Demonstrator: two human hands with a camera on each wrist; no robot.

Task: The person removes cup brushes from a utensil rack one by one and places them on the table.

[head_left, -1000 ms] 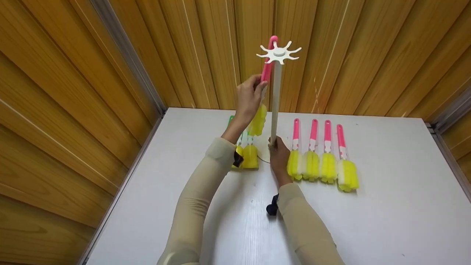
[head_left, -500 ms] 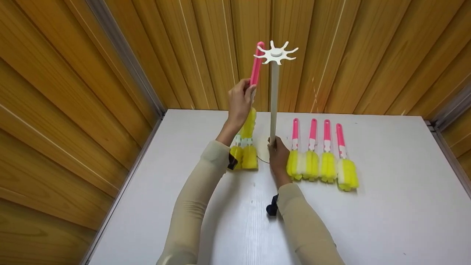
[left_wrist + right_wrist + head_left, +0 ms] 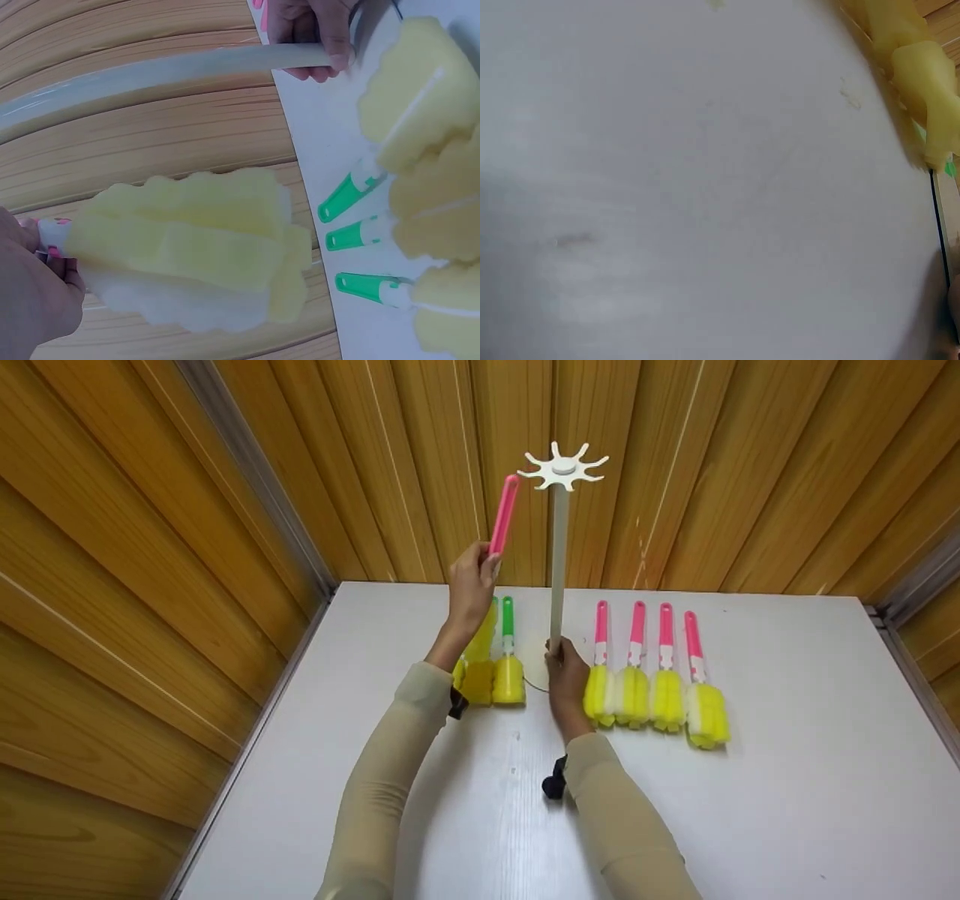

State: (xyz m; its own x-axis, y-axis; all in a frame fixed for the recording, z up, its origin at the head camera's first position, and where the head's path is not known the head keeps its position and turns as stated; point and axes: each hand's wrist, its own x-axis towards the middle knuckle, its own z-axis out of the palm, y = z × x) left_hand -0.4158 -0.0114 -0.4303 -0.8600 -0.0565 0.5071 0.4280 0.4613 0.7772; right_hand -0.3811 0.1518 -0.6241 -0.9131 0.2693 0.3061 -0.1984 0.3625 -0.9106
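Observation:
My left hand [image 3: 472, 574] grips a pink-handled brush [image 3: 503, 514] upright, just left of the stand's star-shaped top [image 3: 563, 471] and apart from it. Its yellow sponge head [image 3: 195, 247] hangs below my left hand [image 3: 30, 300]. The stand's white pole [image 3: 558, 562] rises from the table. My right hand [image 3: 564, 660] grips the pole near its base, as the left wrist view also shows: right hand [image 3: 311, 22] on pole [image 3: 165, 71]. The right wrist view shows only blurred white table [image 3: 667, 187] and a yellow sponge [image 3: 922, 67].
Several pink-handled sponge brushes [image 3: 652, 675] lie in a row right of the stand. Green-handled sponge brushes [image 3: 508, 660] lie left of it, under the held brush. The white table [image 3: 787, 780] is walled by wooden panels on three sides.
My left hand has carried the pink brush left and down, away from the star top where its handle end sat. My right hand has kept its hold on the pole.

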